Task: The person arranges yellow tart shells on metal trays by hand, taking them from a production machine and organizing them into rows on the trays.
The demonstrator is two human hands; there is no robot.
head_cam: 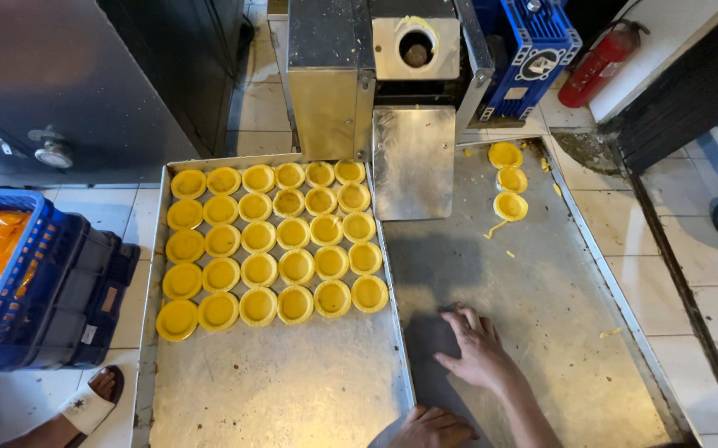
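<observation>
Item: metal work table (541, 332), steel, lightly scattered with yellow dough scraps.

Right hand (479, 348): laid flat, palm down, on the bare table surface, fingers spread and released, nothing grasped. The fingertips are directed up the picture, toward the machine.

Left hand (432, 430): seen only in part at the bottom edge, resting at the near corner of the baking tray (276, 390); whether the fingers are curled on the tray rim or merely lying there cannot be told.

Three yellow pastry shells (508, 181): set in a short column on the table, touching or nearly so, well apart from the right hand, up and slightly to the right of its fingertips. The column's long axis is run near to far, roughly in line with the fingers' direction. Each shell is round and lies open side up (no long axis of its own can be named). The right hand is the nearer of the two.

Filled rows of shells (276, 241): arranged in a slanted grid on the far half of the tray, left of the right hand; the tray's near half is bare metal.

Forming machine (392, 58): stands at the far end, a steel chute plate (413, 162) leaning down onto the table.

Also noted: blue crate (36, 282), red fire extinguisher (599, 58), a sandalled foot (85, 402) of another person.
</observation>
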